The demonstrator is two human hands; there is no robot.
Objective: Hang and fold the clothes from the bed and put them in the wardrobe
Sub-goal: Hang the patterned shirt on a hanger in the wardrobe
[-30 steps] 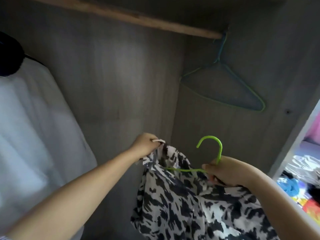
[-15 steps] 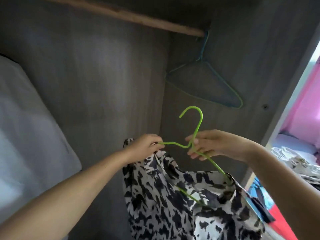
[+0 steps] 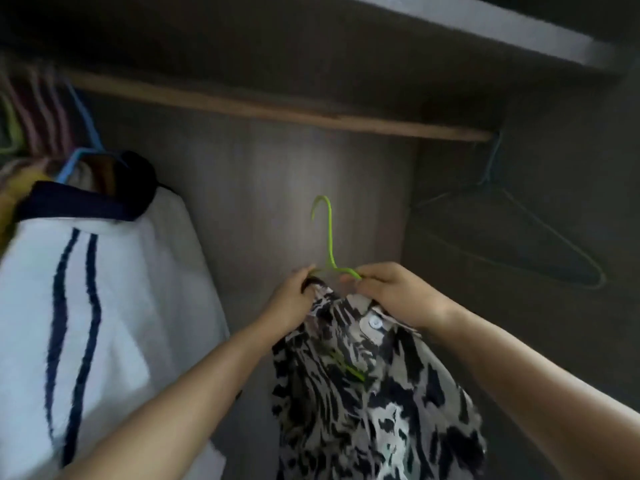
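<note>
Both hands hold the green hanger (image 3: 330, 237) inside the wardrobe (image 3: 284, 188), below the rail (image 3: 277, 110).
Left hand (image 3: 294, 299) and right hand (image 3: 391, 292) pinch its shoulders; the patterned shirt (image 3: 374, 393) drapes beneath, bottom cut off. A white garment (image 3: 104, 306) hangs left, an empty hanger (image 3: 512, 237) far right, blurred.

The wooden rail (image 3: 277, 114) ran bare between the white striped garment (image 3: 104, 289) at left and an empty hanger (image 3: 512, 233) at right. Both flanked open room.

Two hangers: one green hanger (image 3: 329, 237), one empty hanger (image 3: 512, 237); one patterned shirt (image 3: 374, 393).
</note>
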